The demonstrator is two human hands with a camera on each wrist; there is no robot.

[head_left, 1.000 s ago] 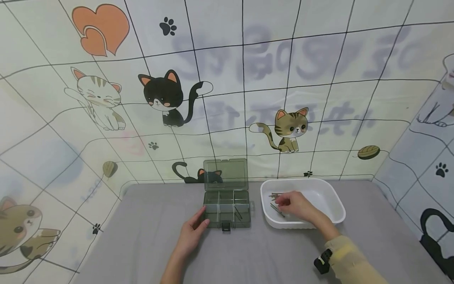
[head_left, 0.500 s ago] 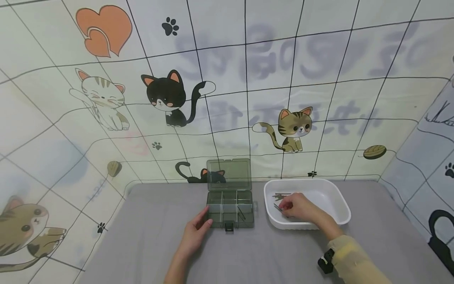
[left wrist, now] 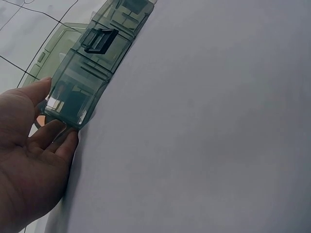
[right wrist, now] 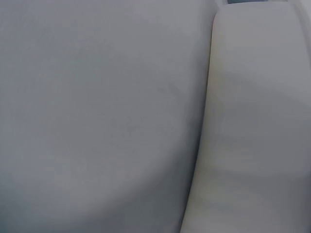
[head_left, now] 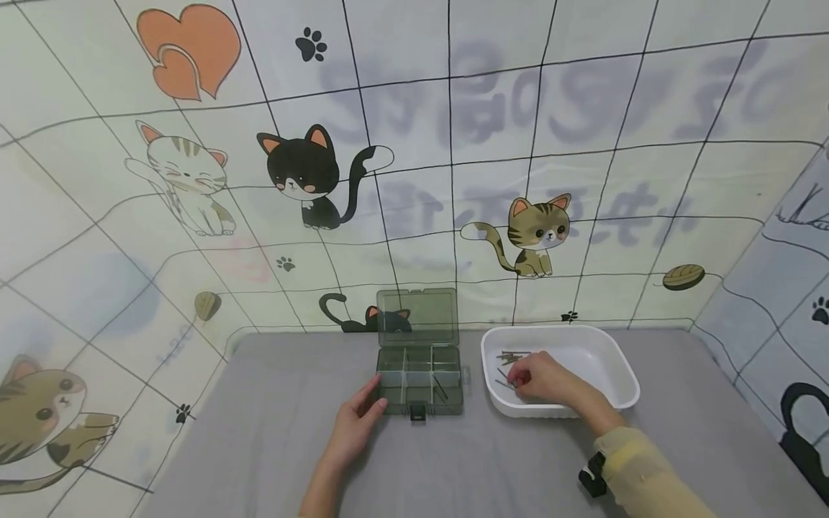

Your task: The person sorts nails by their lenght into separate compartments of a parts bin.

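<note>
A translucent green compartment box (head_left: 391,398) stands with its lid (head_left: 417,316) up, in the head view. At its left side is my left hand (head_left: 355,426), thumb and fingers round the near left corner; the left wrist view shows the hand (left wrist: 34,160) gripping that end. Two thin dark nails (head_left: 440,389) lie in the front right compartment. My right hand (head_left: 544,380) reaches into a white tray (head_left: 602,367), fingertips curled together at a few loose nails (head_left: 504,384); they appear to pinch one, though the fingers partly hide it. More brass-coloured nails (head_left: 512,355) lie behind.
A grey cloth (head_left: 272,417) covers the table. Behind it hangs a printed curtain (head_left: 414,216) with cats and grid lines. In the right wrist view only the cloth (right wrist: 97,107) and the tray's outer wall (right wrist: 252,116) show. The black front latch (left wrist: 101,41) hangs on the box.
The right hand's fingertips have dipped lower among the tray's front nails, and those nails have shifted. My left hand stays at the box. The head view has swung slightly left.
</note>
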